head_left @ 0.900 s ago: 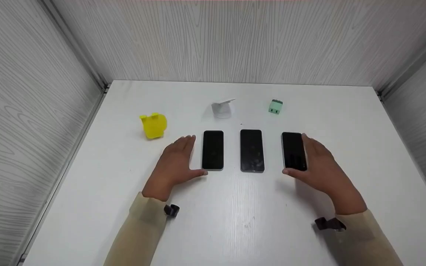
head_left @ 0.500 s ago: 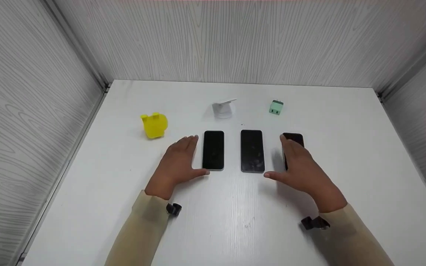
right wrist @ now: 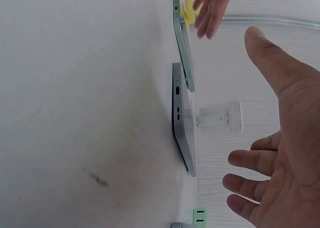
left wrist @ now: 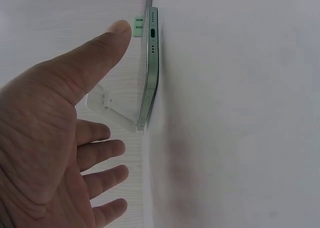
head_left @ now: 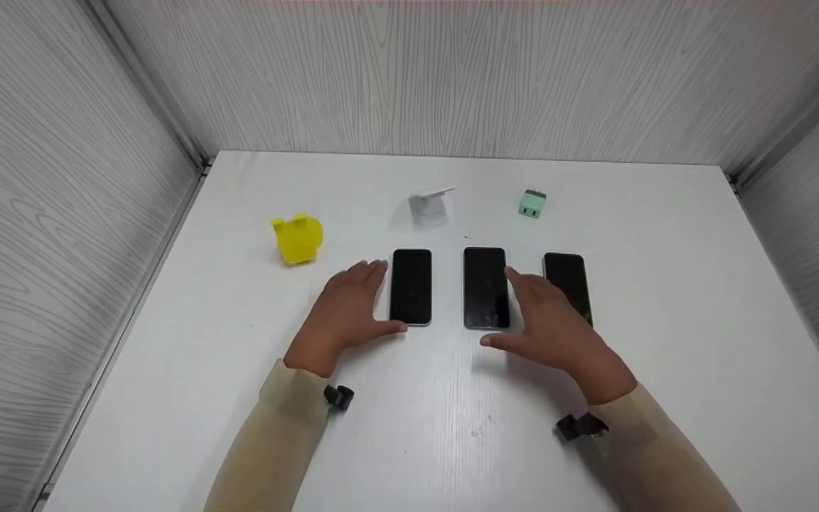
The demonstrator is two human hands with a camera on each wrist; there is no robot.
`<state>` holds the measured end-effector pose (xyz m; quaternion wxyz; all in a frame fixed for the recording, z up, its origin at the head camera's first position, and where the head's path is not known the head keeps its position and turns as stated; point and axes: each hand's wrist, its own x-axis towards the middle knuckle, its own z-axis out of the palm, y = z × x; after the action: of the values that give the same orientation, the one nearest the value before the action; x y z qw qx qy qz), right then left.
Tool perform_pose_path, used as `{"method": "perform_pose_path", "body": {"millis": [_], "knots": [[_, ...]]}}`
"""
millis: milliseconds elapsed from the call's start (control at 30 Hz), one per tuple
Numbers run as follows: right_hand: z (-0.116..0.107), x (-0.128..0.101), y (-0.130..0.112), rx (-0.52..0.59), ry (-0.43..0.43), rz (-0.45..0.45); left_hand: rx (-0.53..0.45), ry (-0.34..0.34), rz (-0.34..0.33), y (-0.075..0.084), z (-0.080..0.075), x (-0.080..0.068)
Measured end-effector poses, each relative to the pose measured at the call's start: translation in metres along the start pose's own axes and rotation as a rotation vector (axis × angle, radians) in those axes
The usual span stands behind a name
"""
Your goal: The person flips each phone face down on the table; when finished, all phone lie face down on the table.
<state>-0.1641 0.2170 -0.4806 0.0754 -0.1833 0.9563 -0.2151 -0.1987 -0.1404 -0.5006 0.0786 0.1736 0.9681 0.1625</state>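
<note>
Three black-screened smartphones lie face up in a row on the white table. My left hand hovers beside the left smartphone, thumb near its lower edge and fingers along its left side. That phone's pale green edge shows in the left wrist view, apart from the hand. My right hand is spread at the right side of the middle smartphone, thumb just below its bottom corner. The right smartphone is partly covered by this hand. Neither hand holds anything.
A yellow piggy-shaped stand sits at the back left. Behind the phones are a white phone stand and a green charger plug. Wood-grained panels enclose the table's back and sides.
My right hand has moved left from the right smartphone, across it, to the middle one. My left hand has shifted slightly right. The phones stay in place.
</note>
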Motion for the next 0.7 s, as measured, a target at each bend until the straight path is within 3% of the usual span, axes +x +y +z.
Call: {"method": "perform_pose_path", "body": {"millis": [433,700], "knots": [[0.021,0.011,-0.024,0.011,-0.043,-0.047,0.001,-0.034,-0.019,0.003,0.001,0.001],[0.032,0.023,-0.035,0.054,-0.093,-0.056,-0.056,-0.057,-0.035,0.003,0.002,0.003]]}}
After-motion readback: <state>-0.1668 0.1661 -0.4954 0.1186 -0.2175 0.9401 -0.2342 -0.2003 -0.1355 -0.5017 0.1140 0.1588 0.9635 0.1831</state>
